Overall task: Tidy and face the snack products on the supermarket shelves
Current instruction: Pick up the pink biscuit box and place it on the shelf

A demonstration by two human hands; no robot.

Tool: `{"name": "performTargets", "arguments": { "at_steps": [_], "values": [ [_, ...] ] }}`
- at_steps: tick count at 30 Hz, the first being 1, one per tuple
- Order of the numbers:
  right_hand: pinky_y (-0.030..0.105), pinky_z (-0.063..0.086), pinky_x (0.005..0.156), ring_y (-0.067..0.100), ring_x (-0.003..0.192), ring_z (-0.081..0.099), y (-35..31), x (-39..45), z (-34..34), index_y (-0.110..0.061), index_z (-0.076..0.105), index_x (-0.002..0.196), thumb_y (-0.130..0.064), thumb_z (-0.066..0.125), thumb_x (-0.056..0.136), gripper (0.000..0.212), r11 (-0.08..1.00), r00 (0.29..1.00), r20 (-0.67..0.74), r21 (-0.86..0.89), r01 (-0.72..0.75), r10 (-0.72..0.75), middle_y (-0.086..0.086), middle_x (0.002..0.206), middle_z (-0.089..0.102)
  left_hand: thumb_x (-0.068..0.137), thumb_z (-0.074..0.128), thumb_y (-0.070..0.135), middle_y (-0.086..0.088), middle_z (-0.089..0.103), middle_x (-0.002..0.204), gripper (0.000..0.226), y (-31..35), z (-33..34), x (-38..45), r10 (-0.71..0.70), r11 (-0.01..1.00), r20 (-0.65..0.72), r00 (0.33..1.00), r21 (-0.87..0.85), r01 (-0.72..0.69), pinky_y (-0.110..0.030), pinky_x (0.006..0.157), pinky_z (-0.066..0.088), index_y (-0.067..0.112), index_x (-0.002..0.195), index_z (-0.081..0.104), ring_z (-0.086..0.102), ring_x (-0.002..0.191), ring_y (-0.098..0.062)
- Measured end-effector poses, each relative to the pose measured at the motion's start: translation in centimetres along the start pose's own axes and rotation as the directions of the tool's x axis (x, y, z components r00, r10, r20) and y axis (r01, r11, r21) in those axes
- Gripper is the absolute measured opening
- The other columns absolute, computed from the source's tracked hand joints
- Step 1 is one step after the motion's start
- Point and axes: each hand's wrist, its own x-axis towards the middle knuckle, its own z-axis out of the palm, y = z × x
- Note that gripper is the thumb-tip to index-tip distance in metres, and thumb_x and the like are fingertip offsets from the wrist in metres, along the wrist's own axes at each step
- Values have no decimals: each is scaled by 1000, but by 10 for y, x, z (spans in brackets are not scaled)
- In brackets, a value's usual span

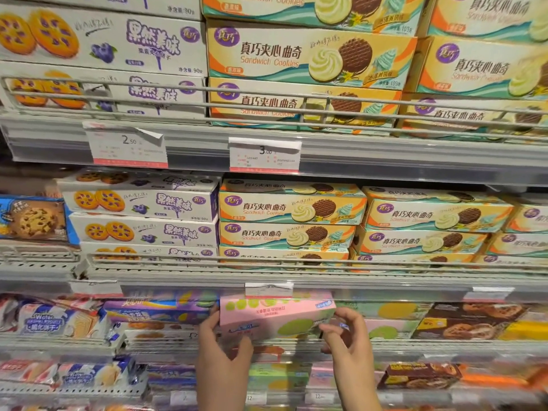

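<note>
A pink snack box [277, 317] sits low in the centre of the frame, held lengthwise in front of the third shelf down, just under that shelf's price label [269, 289]. Its printing reads upside down, which is probably why it is out of the row: it looks to be mid-turn so its face can read properly before going back.

The left hand [221, 341] grips the box's left end, fingers curled round the edge and thumb under the lower front. The right hand [347, 332] pinches the right end, fingertips bent against the corner with the thumb below. Holding both ends gives control for rotating a long, light carton without knocking its neighbours.

Just beside it, centre left, lies a purple box [157, 311]; to the right are pale green and pink boxes [391, 320] of a similar kind, then dark brown cookie boxes [462, 321] at the right edge. These lie long side out, so the pink box likely belongs in the gap between them.

Higher up, yellow sandwich cookie boxes [292, 210] and white blueberry cookie boxes [142, 203] are stacked flat behind a wire shelf rail [385, 264], faces forward and fairly even, so they seem to need little work.
</note>
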Motion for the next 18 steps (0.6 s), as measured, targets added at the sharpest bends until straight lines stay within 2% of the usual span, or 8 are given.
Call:
{"name": "performTargets", "arguments": {
  "at_steps": [3, 8, 10, 12, 14, 16, 17, 18],
  "values": [
    [36, 59, 70, 13, 91, 69, -3, -3, -8, -36, 65, 114, -3, 65, 95, 38, 999, 1000, 8, -34, 4, -4, -11, 101, 72, 83, 82, 13, 11, 61, 119, 60, -9, -2, -3, 16, 1000, -33, 999, 10, -16, -28, 76, 42, 35, 129, 49, 54, 91, 10],
    [47, 57, 86, 13, 93, 69, -4, -7, -23, -32, 72, 110, -3, 64, 95, 34, 997, 999, 34, -81, -18, 20, -14, 99, 73, 80, 80, 10, 7, 61, 139, 58, -34, -7, 0, 166, 984, -5, 986, -66, -166, -30, 88, 53, 48, 116, 56, 58, 126, -15],
    [48, 58, 83, 16, 87, 70, -4, -11, -26, -30, 71, 110, 0, 62, 94, 35, 994, 999, 29, -104, -15, 18, -16, 96, 72, 80, 75, -9, 8, 66, 133, 68, -37, -9, 0, 237, 968, 2, 972, -82, -236, -26, 96, 53, 51, 108, 61, 61, 121, -6],
    [43, 57, 78, 17, 82, 71, -4, -19, -26, -32, 67, 110, -2, 60, 93, 35, 992, 1000, 12, -125, -16, 18, -21, 96, 71, 78, 79, -10, 24, 71, 117, 69, -33, -10, 1, 273, 958, -13, 962, -87, -273, -12, 92, 50, 51, 104, 64, 63, 109, 10],
    [37, 55, 73, 19, 82, 70, -6, -29, -29, -36, 67, 109, -17, 60, 82, 34, 992, 1000, -16, -122, -16, 15, -22, 99, 71, 69, 84, 27, 29, 72, 105, 48, -29, -8, 3, 290, 954, 25, 957, -94, -286, -7, 81, 49, 50, 106, 65, 65, 93, 13],
    [40, 58, 71, 19, 82, 70, -1, -33, -38, -37, 70, 113, -27, 58, 71, 44, 995, 999, -14, -89, -42, 41, -15, 108, 72, 49, 83, 73, 10, 75, 100, 78, -18, -5, 3, 241, 967, 106, 965, -116, -229, -6, 70, 49, 37, 116, 66, 67, 80, 7],
    [41, 58, 69, 20, 78, 70, 3, -33, -45, -36, 72, 113, -28, 58, 70, 46, 996, 998, 0, -66, -60, 61, -9, 109, 73, 42, 79, 83, 5, 74, 100, 90, -13, -3, 4, 223, 971, 173, 959, -122, -204, -5, 66, 48, 34, 116, 66, 67, 75, 7],
    [40, 57, 66, 20, 72, 69, 5, -33, -53, -35, 73, 111, -28, 60, 71, 43, 996, 997, 11, -50, -71, 72, -3, 104, 74, 44, 77, 85, 1, 74, 103, 84, -9, -1, 3, 211, 976, 210, 955, -106, -192, -6, 65, 49, 38, 114, 67, 67, 75, 7]
  ]
}}
